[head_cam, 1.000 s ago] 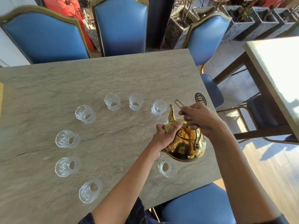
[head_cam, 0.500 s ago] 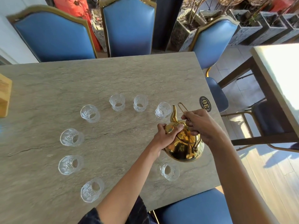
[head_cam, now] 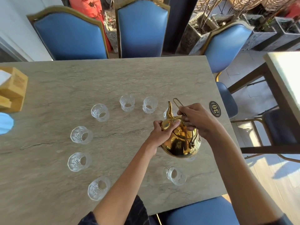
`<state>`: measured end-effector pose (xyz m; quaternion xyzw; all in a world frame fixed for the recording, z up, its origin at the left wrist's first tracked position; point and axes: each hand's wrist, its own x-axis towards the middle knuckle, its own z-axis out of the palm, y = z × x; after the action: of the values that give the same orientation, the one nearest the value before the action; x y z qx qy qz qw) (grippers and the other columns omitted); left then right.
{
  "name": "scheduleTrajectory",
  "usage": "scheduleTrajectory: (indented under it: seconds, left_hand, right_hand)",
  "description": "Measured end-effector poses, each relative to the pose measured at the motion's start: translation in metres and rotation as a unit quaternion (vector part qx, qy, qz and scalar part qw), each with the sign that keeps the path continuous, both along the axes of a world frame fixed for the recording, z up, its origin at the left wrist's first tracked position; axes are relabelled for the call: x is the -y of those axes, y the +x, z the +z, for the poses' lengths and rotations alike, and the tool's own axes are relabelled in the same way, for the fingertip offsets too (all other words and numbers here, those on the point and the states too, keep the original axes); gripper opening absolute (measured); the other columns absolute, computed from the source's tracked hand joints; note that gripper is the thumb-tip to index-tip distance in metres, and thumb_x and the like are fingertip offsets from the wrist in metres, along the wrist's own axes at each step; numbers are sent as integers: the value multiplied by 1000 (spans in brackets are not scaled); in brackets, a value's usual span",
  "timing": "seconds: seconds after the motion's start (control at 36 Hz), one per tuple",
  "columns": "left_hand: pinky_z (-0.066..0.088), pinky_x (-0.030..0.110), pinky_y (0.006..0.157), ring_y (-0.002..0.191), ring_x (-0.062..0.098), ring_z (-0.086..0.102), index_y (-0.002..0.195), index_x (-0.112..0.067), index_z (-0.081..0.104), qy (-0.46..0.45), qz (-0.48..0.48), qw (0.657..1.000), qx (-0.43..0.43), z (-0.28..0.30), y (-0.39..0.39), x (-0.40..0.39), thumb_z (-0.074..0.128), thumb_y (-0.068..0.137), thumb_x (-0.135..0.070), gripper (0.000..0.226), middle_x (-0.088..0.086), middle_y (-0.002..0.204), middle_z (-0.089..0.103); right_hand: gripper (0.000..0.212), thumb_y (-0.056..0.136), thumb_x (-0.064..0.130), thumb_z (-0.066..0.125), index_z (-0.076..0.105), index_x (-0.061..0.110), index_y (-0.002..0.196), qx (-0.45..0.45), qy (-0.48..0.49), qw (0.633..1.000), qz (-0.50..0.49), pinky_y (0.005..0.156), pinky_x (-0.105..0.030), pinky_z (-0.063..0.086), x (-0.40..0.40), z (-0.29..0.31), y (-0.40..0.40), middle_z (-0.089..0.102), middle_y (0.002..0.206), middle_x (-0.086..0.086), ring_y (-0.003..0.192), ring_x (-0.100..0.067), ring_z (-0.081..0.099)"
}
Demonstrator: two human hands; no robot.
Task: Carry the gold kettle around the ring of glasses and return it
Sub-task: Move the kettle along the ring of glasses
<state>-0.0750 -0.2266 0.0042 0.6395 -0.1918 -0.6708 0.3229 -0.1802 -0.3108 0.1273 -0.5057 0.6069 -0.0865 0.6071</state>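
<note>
Your right hand [head_cam: 197, 120] gripped the wire handle [head_cam: 178, 102]; your left hand [head_cam: 159, 133] closed on the gold kettle [head_cam: 181, 140], held above the table [head_cam: 113, 82] at the ring's right side, spout over 1 glass [head_cam: 165, 113]. Polished metal was probably slippery; steady its body.

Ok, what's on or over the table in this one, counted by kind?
clear glasses: 8, one half hidden behind the kettle's spout
gold kettle: 1
wooden tissue box: 1
number plaque: 1
light blue object at the left edge: 1
Total: 12
</note>
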Motion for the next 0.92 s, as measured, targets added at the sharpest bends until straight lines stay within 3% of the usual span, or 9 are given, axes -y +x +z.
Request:
scheduleTrajectory:
  seconds: [0.08, 0.33, 0.44, 0.61, 0.92]
  left_hand:
    - [57, 35, 83, 109, 18, 68, 137, -27, 36, 4, 12, 1000, 7, 3, 8, -3, 69, 79, -82, 86, 4, 124, 66]
    - [56, 34, 76, 104, 20, 68, 135, -25, 36, 25, 29, 999, 22, 8, 23, -2, 65, 83, -82, 83, 2, 118, 64]
    - [53, 31, 66, 93, 17, 67, 134, -23, 37, 34, 35, 999, 21, 9, 25, -2, 65, 85, -80, 80, 2, 112, 64]
    - [59, 35, 76, 101, 21, 70, 133, -21, 36, 37, 33, 998, 24, 6, 26, -3, 65, 85, -81, 82, 3, 113, 64]
    - [53, 31, 66, 92, 13, 66, 136, -20, 35, 47, 45, 998, 1, 12, 22, -6, 65, 88, -76, 80, 0, 108, 62]
  right_hand:
    - [26, 100, 19, 53, 63, 2, 82, -14, -2, 1000, 13, 34, -21, 29, 3, 0, 13, 41, 50, 3, 41, -10, 33]
    - [24, 101, 16, 51, 62, 1, 87, -34, 9, 999, 35, 35, -20, 26, 13, 2, 40, 42, 50, 2, 38, -8, 33]
    - [23, 102, 16, 51, 63, 0, 89, -43, 14, 998, 40, 35, -20, 28, 16, -1, 46, 44, 48, 3, 36, -6, 35]
    - [25, 101, 17, 52, 65, 1, 87, -52, 7, 997, 49, 36, -20, 29, 16, -6, 47, 45, 51, 2, 39, -8, 36]
    - [24, 100, 15, 52, 64, 0, 86, -49, 10, 997, 57, 33, -19, 30, 17, -10, 44, 44, 52, 0, 38, -7, 36]
